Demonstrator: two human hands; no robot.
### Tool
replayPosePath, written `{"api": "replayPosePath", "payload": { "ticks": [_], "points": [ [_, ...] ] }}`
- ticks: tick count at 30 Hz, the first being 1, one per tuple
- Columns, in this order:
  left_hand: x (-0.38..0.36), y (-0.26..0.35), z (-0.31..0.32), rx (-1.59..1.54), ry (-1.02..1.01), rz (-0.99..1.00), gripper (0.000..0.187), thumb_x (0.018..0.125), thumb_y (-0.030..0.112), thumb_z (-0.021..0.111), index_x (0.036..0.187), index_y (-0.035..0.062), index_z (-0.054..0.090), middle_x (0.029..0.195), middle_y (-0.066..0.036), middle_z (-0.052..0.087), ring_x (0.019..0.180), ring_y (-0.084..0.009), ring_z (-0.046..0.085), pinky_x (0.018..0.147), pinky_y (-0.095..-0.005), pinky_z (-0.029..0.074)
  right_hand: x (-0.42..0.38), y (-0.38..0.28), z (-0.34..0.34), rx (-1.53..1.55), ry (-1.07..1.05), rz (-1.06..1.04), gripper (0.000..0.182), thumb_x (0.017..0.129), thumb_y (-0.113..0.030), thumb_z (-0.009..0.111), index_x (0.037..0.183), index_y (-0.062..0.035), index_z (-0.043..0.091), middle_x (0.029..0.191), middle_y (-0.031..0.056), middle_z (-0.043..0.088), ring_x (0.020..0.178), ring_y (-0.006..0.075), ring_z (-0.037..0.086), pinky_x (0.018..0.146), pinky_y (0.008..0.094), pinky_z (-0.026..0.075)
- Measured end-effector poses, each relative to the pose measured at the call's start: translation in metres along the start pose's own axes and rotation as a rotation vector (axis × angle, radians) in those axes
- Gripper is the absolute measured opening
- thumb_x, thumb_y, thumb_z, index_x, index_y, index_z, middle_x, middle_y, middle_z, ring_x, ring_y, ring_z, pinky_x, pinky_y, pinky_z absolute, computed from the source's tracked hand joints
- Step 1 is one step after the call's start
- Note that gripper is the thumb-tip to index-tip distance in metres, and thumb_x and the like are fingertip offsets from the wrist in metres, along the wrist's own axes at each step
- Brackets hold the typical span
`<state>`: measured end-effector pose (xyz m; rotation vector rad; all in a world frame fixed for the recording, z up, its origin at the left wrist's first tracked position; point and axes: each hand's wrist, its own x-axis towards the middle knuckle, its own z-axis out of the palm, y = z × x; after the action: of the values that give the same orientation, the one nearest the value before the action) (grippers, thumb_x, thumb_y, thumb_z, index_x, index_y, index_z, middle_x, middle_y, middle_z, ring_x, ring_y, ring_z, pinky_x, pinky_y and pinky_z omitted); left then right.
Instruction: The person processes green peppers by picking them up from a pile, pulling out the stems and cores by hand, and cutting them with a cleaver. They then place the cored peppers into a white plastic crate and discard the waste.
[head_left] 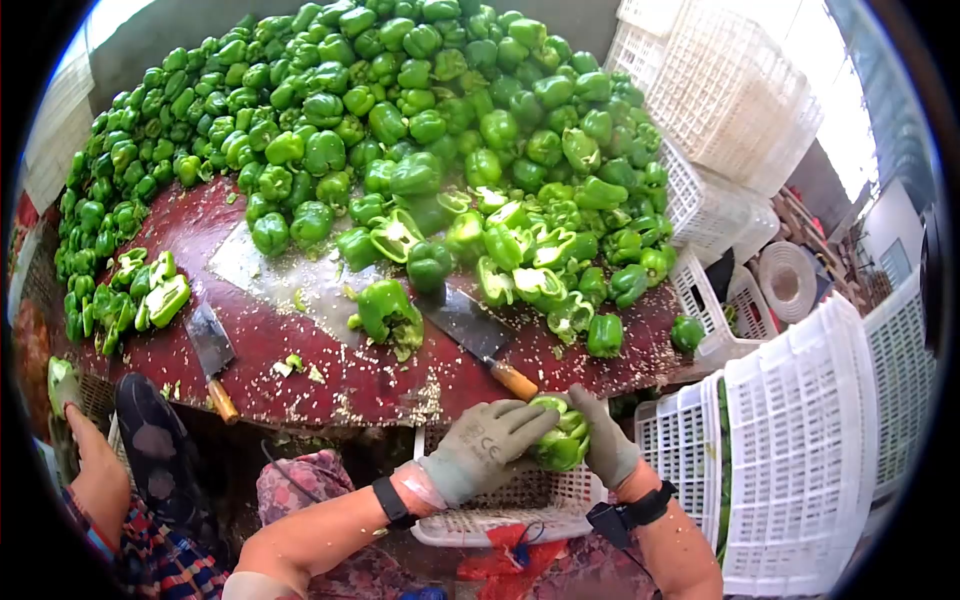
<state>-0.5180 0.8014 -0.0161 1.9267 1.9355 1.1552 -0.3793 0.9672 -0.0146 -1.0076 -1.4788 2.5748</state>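
Note:
A green bell pepper [563, 442] is held between my two gloved hands above the front edge of the red table [390, 385]. My left hand [488, 447], in a grey glove, presses its fingers on the pepper's left side. From the right, my right hand [606, 440] closes on the same pepper, its fingers partly hidden. Just beyond them lies a cleaver [470, 322] with a wooden handle pointing toward my hands. A torn bell pepper [388, 314] sits left of that blade. Below my hands stands a white plastic crate [465, 528].
A large heap of bell peppers [400, 110] covers the table's back, with cut halves [525, 255] at its front. Another cleaver [210, 340] lies left. A co-worker's hand [98, 465] is at far left. White crates [795, 450] stand right, others [725, 95] are stacked behind.

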Motion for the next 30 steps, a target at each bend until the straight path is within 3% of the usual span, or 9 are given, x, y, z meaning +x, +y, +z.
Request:
{"api": "replayPosePath", "payload": {
  "ticks": [7,11,15,16,19,21,24,26,30],
  "points": [
    [-0.052,0.043,-0.002,-0.387,0.163,-0.258,0.052,0.079,0.014,0.078,0.127,0.0113,0.06,0.116,-0.01,0.065,0.106,-0.0249,0.064,0.09,-0.0349,0.053,-0.07,0.042,0.058,0.431,-0.105,-0.23,0.063,0.097,-0.056,0.047,0.129,-0.002,0.051,0.122,0.0135,0.061,0.11,0.0251,0.061,0.096,0.0396,0.051],
    [-0.055,0.047,-0.001,-0.492,0.087,-0.157,0.053,0.079,0.016,0.078,0.129,0.0144,0.06,0.119,-0.011,0.064,0.109,-0.0241,0.063,0.095,-0.0345,0.051,-0.076,0.066,0.092,0.523,-0.01,-0.526,0.048,0.096,-0.046,0.055,0.12,-0.0055,0.058,0.114,0.0097,0.064,0.104,0.0227,0.063,0.092,0.0369,0.052],
    [-0.059,0.041,-0.002,-0.396,-0.121,-0.235,0.054,0.08,0.03,0.077,0.128,0.012,0.058,0.119,-0.014,0.063,0.11,-0.0271,0.062,0.094,-0.0362,0.05,-0.062,0.091,0.069,0.445,0.087,-0.387,0.04,0.098,-0.036,0.054,0.12,-0.0036,0.059,0.111,0.0091,0.064,0.103,0.0189,0.062,0.093,0.0339,0.05],
    [-0.056,0.04,-0.007,-0.413,-0.215,-0.263,0.054,0.08,0.032,0.076,0.126,0.0112,0.058,0.119,-0.015,0.063,0.11,-0.0286,0.062,0.092,-0.0366,0.05,-0.063,0.092,0.059,0.353,0.017,-0.264,0.031,0.099,-0.033,0.053,0.121,-0.0126,0.062,0.118,0.007,0.062,0.105,0.0189,0.062,0.089,0.0333,0.052],
    [-0.059,0.03,-0.005,-0.401,-0.378,-0.25,0.057,0.079,0.039,0.076,0.125,0.0093,0.058,0.117,-0.016,0.063,0.108,-0.0315,0.062,0.091,-0.0373,0.05,-0.064,0.1,0.06,-0.753,0.299,-0.722,0.037,0.096,-0.023,0.057,0.127,-0.0032,0.057,0.114,0.01,0.063,0.103,0.0171,0.06,0.092,0.0292,0.048],
    [-0.063,0.021,0.004,-0.374,-0.451,-0.208,0.061,0.078,0.043,0.075,0.124,0.0082,0.058,0.116,-0.016,0.064,0.106,-0.0329,0.063,0.09,-0.0377,0.049,-0.063,0.103,0.057,-0.76,0.284,-0.676,0.033,0.099,-0.022,0.054,0.126,-0.0057,0.057,0.116,0.01,0.062,0.106,0.0223,0.061,0.092,0.0324,0.05],
    [-0.065,0.02,0.004,-0.428,-0.416,-0.25,0.061,0.081,0.033,0.076,0.133,0.0073,0.054,0.122,-0.014,0.063,0.109,-0.0252,0.062,0.091,-0.0339,0.049,-0.054,0.11,0.039,-0.283,0.156,-0.529,0.046,0.094,-0.031,0.063,0.13,-0.0043,0.054,0.119,0.0087,0.061,0.106,0.0214,0.06,0.093,0.0319,0.049],
    [-0.068,0.022,0.007,-0.692,-0.337,-0.293,0.06,0.084,0.027,0.075,0.135,0.0049,0.052,0.124,-0.011,0.062,0.11,-0.0191,0.06,0.091,-0.0314,0.049,-0.079,0.079,0.073,0.378,0.034,-0.316,0.049,0.093,-0.035,0.064,0.129,-0.004,0.054,0.117,0.0081,0.062,0.105,0.0215,0.061,0.093,0.033,0.05],
    [-0.07,0.031,0.014,-1.169,-0.252,-0.347,0.056,0.088,0.02,0.074,0.135,0.0003,0.05,0.123,-0.004,0.061,0.109,-0.0102,0.056,0.092,-0.0275,0.049,-0.081,0.086,0.08,0.472,-0.013,-0.456,0.047,0.094,-0.036,0.063,0.127,-0.0034,0.055,0.115,0.0085,0.063,0.103,0.0204,0.062,0.092,0.034,0.052]
  ]
}}
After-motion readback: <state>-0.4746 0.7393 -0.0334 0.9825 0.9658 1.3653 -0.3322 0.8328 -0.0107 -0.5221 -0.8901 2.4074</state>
